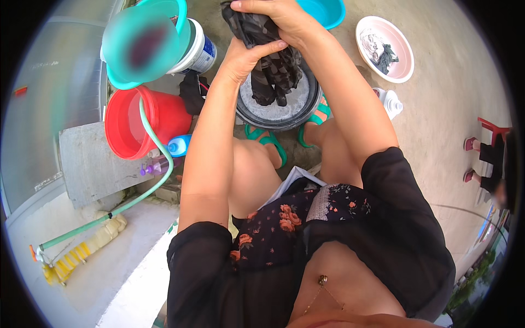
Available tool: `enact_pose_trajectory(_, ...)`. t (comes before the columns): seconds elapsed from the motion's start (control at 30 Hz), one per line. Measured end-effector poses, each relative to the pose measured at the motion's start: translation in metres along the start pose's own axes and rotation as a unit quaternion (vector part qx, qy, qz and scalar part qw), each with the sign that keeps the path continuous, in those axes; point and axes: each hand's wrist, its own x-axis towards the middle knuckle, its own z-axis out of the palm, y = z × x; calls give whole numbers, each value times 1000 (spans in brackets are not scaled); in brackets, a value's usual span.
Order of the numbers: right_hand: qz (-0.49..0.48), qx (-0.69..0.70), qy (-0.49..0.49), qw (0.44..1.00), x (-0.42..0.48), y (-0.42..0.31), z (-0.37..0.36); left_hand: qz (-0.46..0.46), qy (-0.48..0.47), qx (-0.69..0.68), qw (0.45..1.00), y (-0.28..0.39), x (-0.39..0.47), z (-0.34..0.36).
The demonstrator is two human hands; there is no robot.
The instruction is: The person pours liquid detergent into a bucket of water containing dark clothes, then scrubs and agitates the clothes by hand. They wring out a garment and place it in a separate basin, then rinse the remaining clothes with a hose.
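A dark camouflage-patterned cloth (272, 67), wet and bunched, hangs between my two hands over a black basin (262, 123). My left hand (245, 59) is wrapped around its middle, thumb across the folds. Higher up, my right hand (283, 20) grips the bunched upper part. The cloth's lower ends dangle above foamy, greyish water (256, 96) in the basin; whether they touch it I cannot tell. The top of the cloth runs close to the picture's upper edge.
Left stand a red bucket (172, 112) with a green hose (160, 143), a blue bottle (179, 145), and a teal basin (123, 80) by a white pail (203, 53). Right are a pink basin (404, 61) holding clothes and a white bottle (393, 106). A person (494, 158) sits far right.
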Motion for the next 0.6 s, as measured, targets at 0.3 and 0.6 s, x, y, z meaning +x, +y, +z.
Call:
enact_pose_trajectory(0.3,103,148,-113,977,28,14,-64,-124,-90,-281,947,-16,9,-24)
enact_pose_trajectory(0.6,152,200,-212,944,61,31,-44,-94,-157,-370,911,-25,10,-11)
